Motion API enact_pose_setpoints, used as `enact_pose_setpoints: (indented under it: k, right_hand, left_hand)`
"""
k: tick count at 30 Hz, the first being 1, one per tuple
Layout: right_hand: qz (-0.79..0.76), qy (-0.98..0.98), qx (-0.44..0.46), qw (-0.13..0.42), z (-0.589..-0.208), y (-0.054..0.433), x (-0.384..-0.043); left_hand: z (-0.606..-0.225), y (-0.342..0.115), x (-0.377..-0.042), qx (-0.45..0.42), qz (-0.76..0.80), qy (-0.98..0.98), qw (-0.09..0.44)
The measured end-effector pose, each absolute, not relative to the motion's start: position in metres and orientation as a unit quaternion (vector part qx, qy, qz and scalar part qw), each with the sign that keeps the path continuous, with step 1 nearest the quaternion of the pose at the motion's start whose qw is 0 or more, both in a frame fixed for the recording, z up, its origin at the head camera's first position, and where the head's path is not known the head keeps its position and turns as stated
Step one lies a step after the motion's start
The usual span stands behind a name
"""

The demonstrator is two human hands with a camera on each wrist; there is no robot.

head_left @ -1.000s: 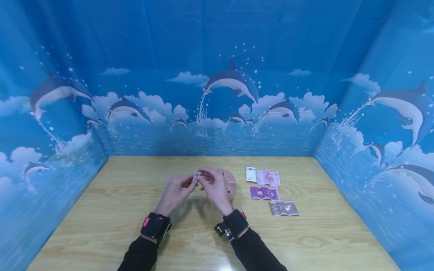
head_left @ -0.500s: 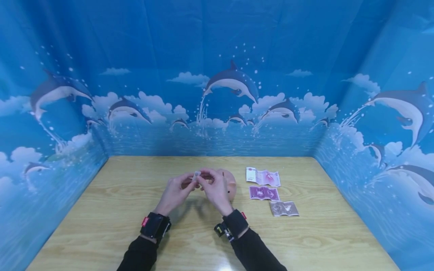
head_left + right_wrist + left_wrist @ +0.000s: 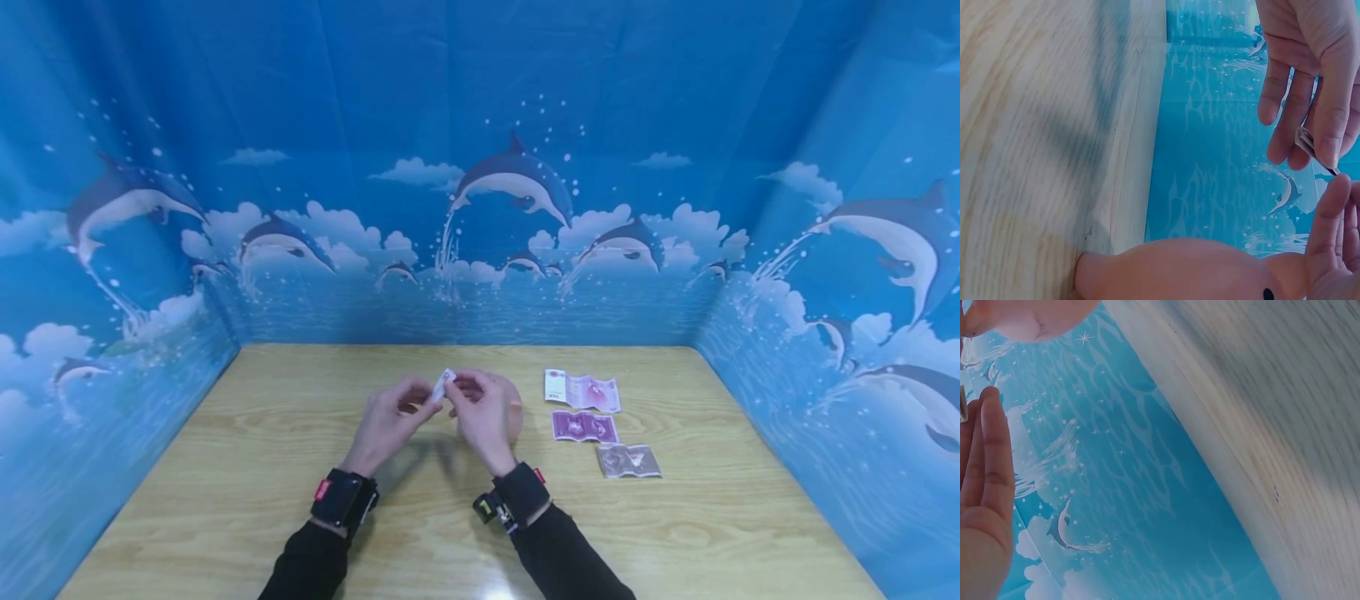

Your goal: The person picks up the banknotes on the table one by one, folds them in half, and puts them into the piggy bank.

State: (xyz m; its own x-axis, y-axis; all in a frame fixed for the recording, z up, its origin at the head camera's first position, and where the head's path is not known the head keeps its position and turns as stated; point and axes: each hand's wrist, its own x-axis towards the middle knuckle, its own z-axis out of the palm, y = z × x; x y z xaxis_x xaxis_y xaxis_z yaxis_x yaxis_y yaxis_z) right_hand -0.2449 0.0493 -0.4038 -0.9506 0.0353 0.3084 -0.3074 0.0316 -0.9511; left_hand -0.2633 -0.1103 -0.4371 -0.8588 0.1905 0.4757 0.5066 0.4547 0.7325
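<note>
A small folded banknote (image 3: 441,388) is held up between both hands over the table. The left hand (image 3: 390,425) pinches its lower left end between thumb and fingers. At the other end, the right hand (image 3: 483,421) has its thumb against the note, with its fingers behind. In the right wrist view, the folded note (image 3: 1305,142) shows as a narrow, layered strip under the left thumb, and the right fingertips meet its end. Just beyond the right hand is a pink piggy bank (image 3: 513,406), partly covered by that hand; its black eye shows in the right wrist view.
To the right, three creased banknotes lie spread on the wooden table (image 3: 262,467): a pink one (image 3: 581,392), a purple one (image 3: 585,427) and a grey-brown one (image 3: 628,462). A blue dolphin-print curtain (image 3: 465,308) encloses the back and sides.
The folded banknote has moved slightly up and to the right and tilted, showing a whiter face. The right thumb has shifted upward along it. The banknotes on the table have stayed put.
</note>
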Motion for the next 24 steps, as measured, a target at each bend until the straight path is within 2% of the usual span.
enact_pose_setpoints:
  k: [5, 10, 16, 24]
  right_hand:
    - [0.694, -0.702, 0.091, 0.131, -0.403, 0.049, -0.246]
    - [0.701, -0.699, 0.091, 0.11, -0.417, 0.05, -0.256]
    - [0.7, -0.702, 0.082, 0.1, -0.43, 0.052, -0.264]
    - [0.681, -0.721, 0.101, 0.08, -0.425, 0.052, -0.259]
  left_hand:
    - [-0.437, -0.11, -0.263, -0.209, -0.467, -0.841, 0.175]
    - [-0.438, -0.109, -0.263, -0.22, -0.454, -0.842, 0.191]
    - [-0.441, -0.109, -0.264, -0.251, -0.447, -0.827, 0.231]
    - [-0.442, -0.109, -0.264, -0.275, -0.461, -0.804, 0.257]
